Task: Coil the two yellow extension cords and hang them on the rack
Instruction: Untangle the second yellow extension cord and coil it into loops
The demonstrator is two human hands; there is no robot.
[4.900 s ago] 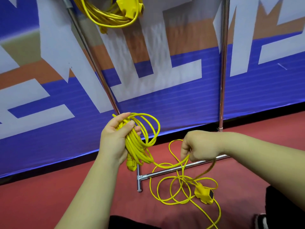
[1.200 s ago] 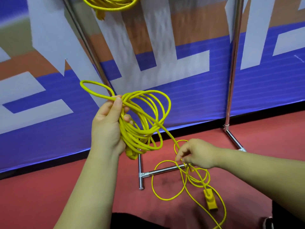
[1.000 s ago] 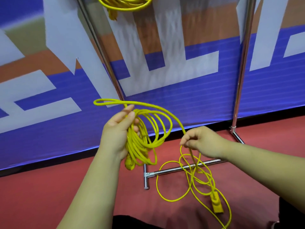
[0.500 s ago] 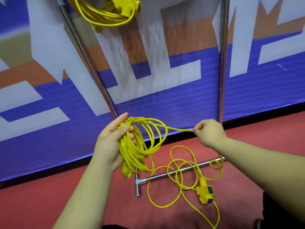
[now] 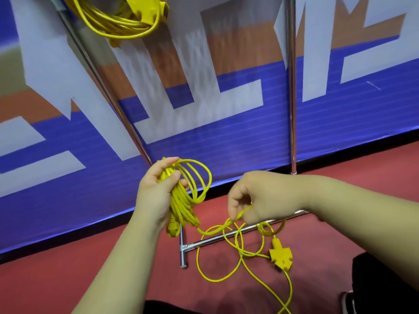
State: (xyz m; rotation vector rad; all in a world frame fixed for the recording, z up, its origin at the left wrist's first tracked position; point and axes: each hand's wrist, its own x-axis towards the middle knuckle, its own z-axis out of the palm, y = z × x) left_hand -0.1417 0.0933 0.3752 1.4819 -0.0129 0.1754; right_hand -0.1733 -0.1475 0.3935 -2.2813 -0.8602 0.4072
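My left hand (image 5: 156, 196) grips a bundle of loops of a yellow extension cord (image 5: 183, 200), its plug (image 5: 172, 228) dangling below the palm. My right hand (image 5: 256, 198) pinches the loose run of the same cord just right of the bundle. The rest of that cord lies in slack loops on the red floor, with its yellow socket block (image 5: 281, 257) among them. A second yellow cord (image 5: 118, 23), coiled, hangs at the top left on the metal rack (image 5: 291, 87).
The rack's chrome foot bar (image 5: 226, 236) and T-joint (image 5: 184, 248) lie on the floor under the loose loops. A blue, white and orange banner wall (image 5: 226, 137) stands right behind the rack. My dark trouser leg (image 5: 385, 279) is at the lower right.
My right hand has come down and left from a stretched-out pull, now pinching the cord lower, near the bundle. The straight taut strand is gone. The socket block has shifted on the floor.
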